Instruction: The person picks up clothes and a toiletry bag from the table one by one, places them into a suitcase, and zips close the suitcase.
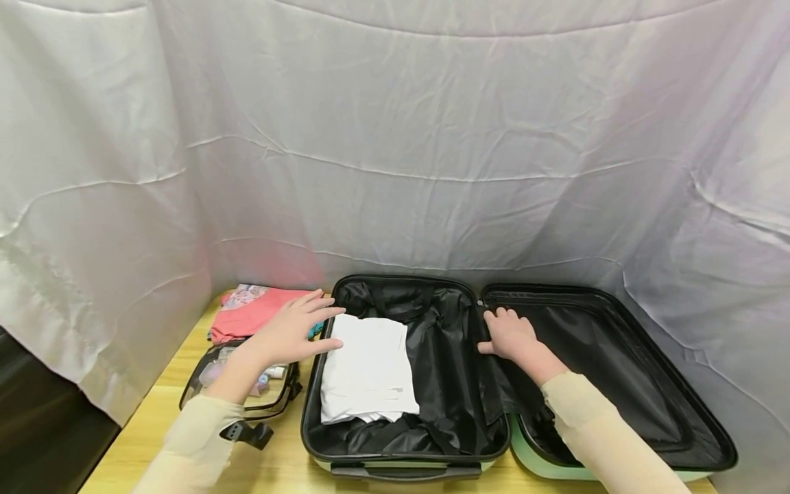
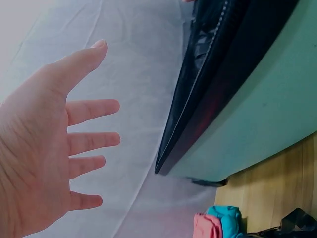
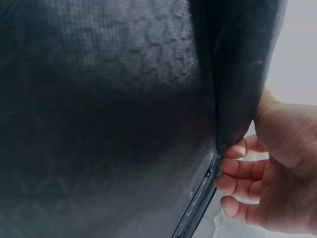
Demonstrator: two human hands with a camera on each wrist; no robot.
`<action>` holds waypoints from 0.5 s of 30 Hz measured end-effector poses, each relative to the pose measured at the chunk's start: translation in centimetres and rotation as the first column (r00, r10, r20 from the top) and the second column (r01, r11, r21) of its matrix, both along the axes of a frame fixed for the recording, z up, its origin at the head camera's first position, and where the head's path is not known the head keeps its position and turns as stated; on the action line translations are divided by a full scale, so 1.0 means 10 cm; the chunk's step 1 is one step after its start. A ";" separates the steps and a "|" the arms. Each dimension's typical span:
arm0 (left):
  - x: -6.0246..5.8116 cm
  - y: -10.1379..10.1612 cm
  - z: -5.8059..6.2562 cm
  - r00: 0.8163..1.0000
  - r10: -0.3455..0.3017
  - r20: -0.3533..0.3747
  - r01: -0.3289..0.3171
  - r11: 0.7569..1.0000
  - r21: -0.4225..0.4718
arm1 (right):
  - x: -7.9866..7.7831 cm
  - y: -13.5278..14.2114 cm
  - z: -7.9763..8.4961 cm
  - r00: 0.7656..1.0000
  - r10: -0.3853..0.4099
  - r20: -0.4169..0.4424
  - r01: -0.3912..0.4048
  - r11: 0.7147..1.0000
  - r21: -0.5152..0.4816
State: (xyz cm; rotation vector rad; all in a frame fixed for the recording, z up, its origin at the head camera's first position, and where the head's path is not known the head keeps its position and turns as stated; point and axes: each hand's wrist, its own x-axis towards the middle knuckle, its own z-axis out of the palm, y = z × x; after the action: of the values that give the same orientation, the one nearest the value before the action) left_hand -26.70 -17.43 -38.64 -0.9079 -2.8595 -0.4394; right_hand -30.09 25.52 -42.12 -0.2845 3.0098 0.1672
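Note:
An open mint-green suitcase [image 1: 404, 458] with black lining lies spread in two halves. Folded white clothing [image 1: 370, 367] lies in the left half's left side. My left hand [image 1: 299, 329] hovers over that half's left rim, palm down and fingers spread; the left wrist view shows nothing in it. At the seam between the halves, my right hand [image 1: 512, 334] holds the edge of a black fabric flap [image 3: 124, 114]. In the right wrist view its fingers are bent at the flap's edge, while the thumb is hidden behind the cloth.
Left of the suitcase, a clear toiletry pouch [image 1: 247, 384] with black trim holds several small bottles. Behind it lie folded pink clothing [image 1: 262, 312] and a teal piece [image 2: 230, 218]. Grey-white curtain [image 1: 432, 151] encloses the wooden table [image 1: 154, 412]. The suitcase's right half [image 1: 605, 370] lies to the right.

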 end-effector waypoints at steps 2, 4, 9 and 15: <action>0.00 -0.05 -0.01 1.000 0.017 -0.003 -0.017 1.000 0.021 | 0.00 0.00 -0.01 1.000 -0.001 -0.004 0.001 1.000 0.000; 0.00 -0.12 -0.02 0.999 0.036 -0.012 -0.035 0.998 0.049 | 0.00 0.00 -0.01 1.000 -0.002 -0.005 0.002 1.000 0.000; -0.02 -0.30 -0.06 0.995 0.100 -0.013 -0.097 0.985 0.144 | -0.01 0.00 0.00 1.000 -0.001 -0.002 0.001 1.000 0.003; -0.05 -0.55 -0.14 0.978 0.209 0.006 -0.205 0.949 0.242 | -0.02 0.01 -0.01 1.000 0.001 -0.002 -0.001 1.000 -0.002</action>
State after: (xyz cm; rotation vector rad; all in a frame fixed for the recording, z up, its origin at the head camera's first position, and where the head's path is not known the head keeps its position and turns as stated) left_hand -27.22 -22.93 -39.99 -0.5602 -2.7625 -0.7281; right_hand -30.27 25.65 -42.19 -0.2857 3.0118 0.1643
